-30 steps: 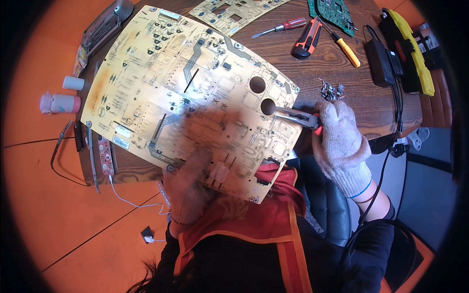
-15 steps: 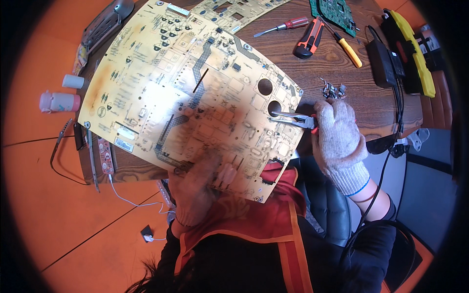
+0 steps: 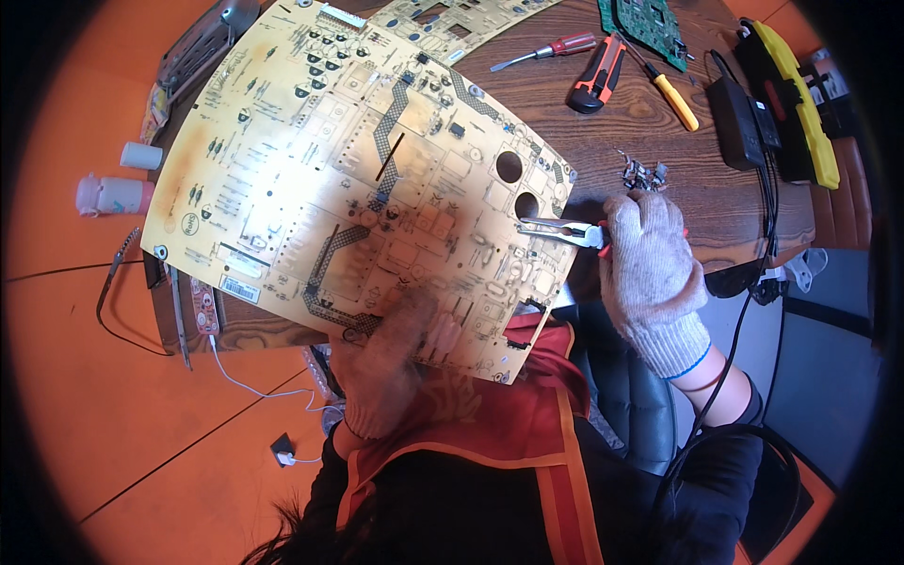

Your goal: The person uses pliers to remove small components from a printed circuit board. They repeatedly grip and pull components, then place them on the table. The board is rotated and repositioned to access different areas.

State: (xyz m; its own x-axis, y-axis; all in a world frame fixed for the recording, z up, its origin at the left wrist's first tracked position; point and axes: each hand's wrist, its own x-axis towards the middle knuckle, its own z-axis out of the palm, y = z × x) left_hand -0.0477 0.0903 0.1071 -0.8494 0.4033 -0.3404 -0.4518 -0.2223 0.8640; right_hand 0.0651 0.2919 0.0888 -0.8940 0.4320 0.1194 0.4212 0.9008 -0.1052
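A large yellowish circuit board [image 3: 282, 188] tilts over the near side of the table, its lower edge by my lap. My gloved left hand [image 3: 384, 363] grips that lower edge, thumb on the printed face and the other fingers hidden beneath. In my gloved right hand [image 3: 650, 247] is a pair of pliers [image 3: 576, 233], jaws pointing left across the board's right edge, close below a round hole [image 3: 526, 205]. Whether the jaws clasp any part I cannot tell. Just beyond the right hand lies a small heap of removed metal parts [image 3: 644, 173] on the wood.
The wooden table [image 3: 556, 137] bears a red-handled screwdriver [image 3: 544, 51], a utility knife [image 3: 598, 75], a yellow-handled screwdriver [image 3: 670, 97] and a green circuit board [image 3: 650, 28]. Black adapters [image 3: 739, 122] with hanging cables stand at right. Another yellowish board [image 3: 452, 24] lies behind.
The circuit board has shifted slightly left and changed its tilt, so the glare on it has moved. The pliers have turned a little in my right hand, which stays nearly in place.
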